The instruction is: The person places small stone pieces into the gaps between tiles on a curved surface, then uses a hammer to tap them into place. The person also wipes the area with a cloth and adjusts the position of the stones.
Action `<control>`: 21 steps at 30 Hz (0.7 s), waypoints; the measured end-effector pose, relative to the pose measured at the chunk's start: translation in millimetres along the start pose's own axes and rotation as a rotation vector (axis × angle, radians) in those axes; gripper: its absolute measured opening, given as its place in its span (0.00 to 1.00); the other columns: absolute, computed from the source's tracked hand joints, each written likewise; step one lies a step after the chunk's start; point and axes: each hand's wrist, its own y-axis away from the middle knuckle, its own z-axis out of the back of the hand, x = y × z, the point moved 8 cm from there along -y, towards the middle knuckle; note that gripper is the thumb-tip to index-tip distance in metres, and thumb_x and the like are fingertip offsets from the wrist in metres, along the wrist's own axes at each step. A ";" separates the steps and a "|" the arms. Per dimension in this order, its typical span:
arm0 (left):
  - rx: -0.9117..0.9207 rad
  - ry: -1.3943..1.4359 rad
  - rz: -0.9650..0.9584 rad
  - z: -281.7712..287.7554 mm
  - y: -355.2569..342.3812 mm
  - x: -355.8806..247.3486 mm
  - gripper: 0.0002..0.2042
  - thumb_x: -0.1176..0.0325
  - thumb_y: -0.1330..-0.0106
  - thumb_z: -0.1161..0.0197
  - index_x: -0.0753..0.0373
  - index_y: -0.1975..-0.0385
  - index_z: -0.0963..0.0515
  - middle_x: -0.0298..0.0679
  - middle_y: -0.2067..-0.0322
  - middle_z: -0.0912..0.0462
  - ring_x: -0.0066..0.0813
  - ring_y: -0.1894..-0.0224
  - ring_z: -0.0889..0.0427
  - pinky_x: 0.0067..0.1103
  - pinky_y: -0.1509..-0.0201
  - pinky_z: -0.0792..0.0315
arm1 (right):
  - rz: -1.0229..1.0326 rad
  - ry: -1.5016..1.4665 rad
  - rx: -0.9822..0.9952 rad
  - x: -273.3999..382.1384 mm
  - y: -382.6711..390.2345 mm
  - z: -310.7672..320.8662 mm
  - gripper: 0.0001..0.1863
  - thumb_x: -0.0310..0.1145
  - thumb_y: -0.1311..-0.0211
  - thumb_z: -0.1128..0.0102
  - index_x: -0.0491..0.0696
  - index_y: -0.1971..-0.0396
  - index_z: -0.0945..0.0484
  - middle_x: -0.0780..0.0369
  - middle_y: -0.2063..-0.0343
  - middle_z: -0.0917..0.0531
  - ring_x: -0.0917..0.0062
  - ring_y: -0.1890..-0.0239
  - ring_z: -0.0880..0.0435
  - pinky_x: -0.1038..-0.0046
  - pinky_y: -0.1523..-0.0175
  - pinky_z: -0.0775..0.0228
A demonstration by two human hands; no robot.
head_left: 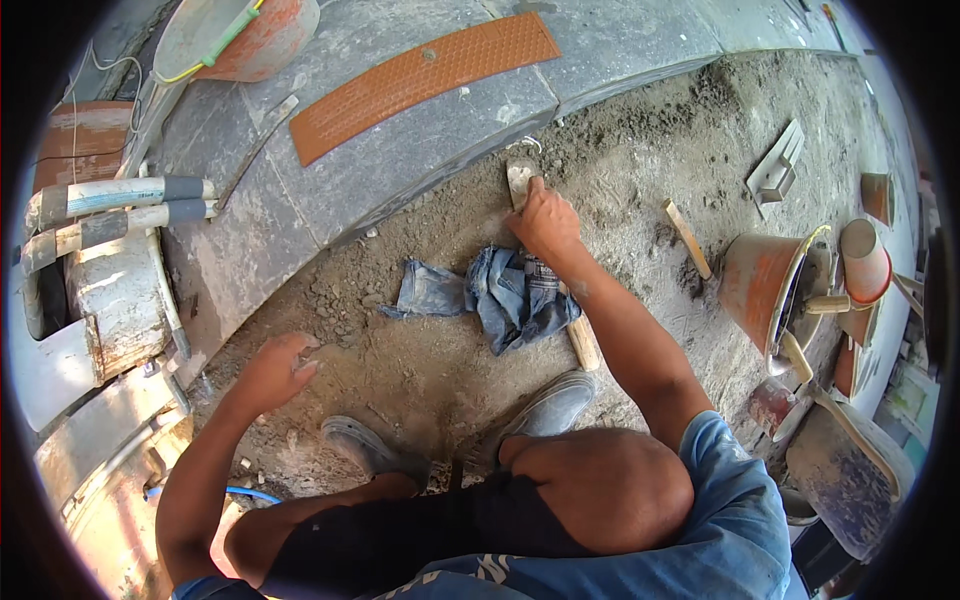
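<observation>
My right hand [548, 222] is closed round a scraper [520, 178] whose short, flat, pale blade points away from me over the rough ground beside the stone edge. Its handle is hidden in my fist. Nothing is in my left hand [275, 375], which hovers over the dirt at the left with fingers apart and slightly bent. Between the hands lies a crumpled blue denim cloth [508, 300], with a dark can-like thing [541, 276] at its right side, partly under my forearm. A wooden handle [583, 342] shows near my right shoe.
A grey stone ledge [420, 160] carries an orange textured strip [425, 80] and a bucket [235, 40]. Taped pipes [130, 215] stand at the left. On the right are a metal float [776, 168], a wooden stick [688, 238] and a mortar-stained bucket [765, 285] with tools.
</observation>
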 end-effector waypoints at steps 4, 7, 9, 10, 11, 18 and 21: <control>-0.016 0.058 0.001 -5.1 3.7 6.6 0.17 0.65 0.40 0.39 0.65 0.53 0.26 0.53 0.54 0.23 0.51 0.50 0.26 0.35 0.46 0.31 | -0.070 0.010 -0.118 -21.4 -6.2 -3.5 0.23 0.43 0.44 0.41 0.41 0.55 0.31 0.46 0.64 0.18 0.53 0.58 0.18 0.60 0.52 0.25; 0.045 0.131 -0.047 -6.8 8.0 6.5 0.16 0.65 0.40 0.40 0.66 0.54 0.26 0.52 0.56 0.23 0.50 0.52 0.24 0.35 0.47 0.30 | -0.094 0.064 -0.237 -34.6 -0.2 11.7 0.20 0.44 0.43 0.43 0.42 0.61 0.27 0.46 0.67 0.17 0.53 0.61 0.17 0.59 0.55 0.25; -0.049 0.151 -0.132 -14.0 13.1 27.3 0.15 0.67 0.41 0.38 0.65 0.55 0.26 0.50 0.61 0.23 0.44 0.60 0.24 0.33 0.55 0.30 | -0.011 0.006 -0.275 -36.2 11.7 26.5 0.19 0.46 0.41 0.44 0.42 0.65 0.25 0.45 0.70 0.17 0.51 0.63 0.17 0.57 0.59 0.25; -0.128 0.163 -0.209 -18.2 16.7 37.8 0.15 0.68 0.41 0.37 0.64 0.56 0.25 0.47 0.66 0.23 0.39 0.68 0.24 0.31 0.62 0.29 | -0.035 -0.160 -0.168 -41.1 17.9 33.1 0.18 0.45 0.40 0.44 0.43 0.69 0.24 0.46 0.74 0.17 0.54 0.68 0.15 0.60 0.62 0.24; -0.147 0.181 -0.184 -24.9 24.1 54.4 0.15 0.68 0.41 0.37 0.64 0.56 0.25 0.47 0.66 0.23 0.39 0.68 0.24 0.31 0.62 0.29 | -0.124 -0.479 -0.092 -39.9 34.3 32.9 0.16 0.41 0.39 0.43 0.41 0.70 0.27 0.50 0.75 0.18 0.62 0.73 0.14 0.66 0.67 0.22; -0.194 0.534 -0.172 -64.6 32.1 101.7 0.13 0.65 0.39 0.37 0.65 0.58 0.24 0.43 0.70 0.20 0.33 0.69 0.22 0.29 0.64 0.28 | -0.172 -0.705 0.403 14.0 134.2 26.8 0.08 0.31 0.33 0.51 0.43 0.60 0.35 0.60 0.72 0.24 0.81 0.79 0.26 0.78 0.78 0.36; -0.260 0.735 -0.189 -103.1 27.2 113.5 0.13 0.64 0.38 0.37 0.65 0.59 0.24 0.39 0.72 0.20 0.26 0.70 0.23 0.26 0.65 0.28 | -0.369 -0.731 0.744 99.7 171.8 -11.5 0.08 0.29 0.32 0.53 0.49 0.55 0.35 0.60 0.71 0.25 0.83 0.79 0.32 0.79 0.77 0.44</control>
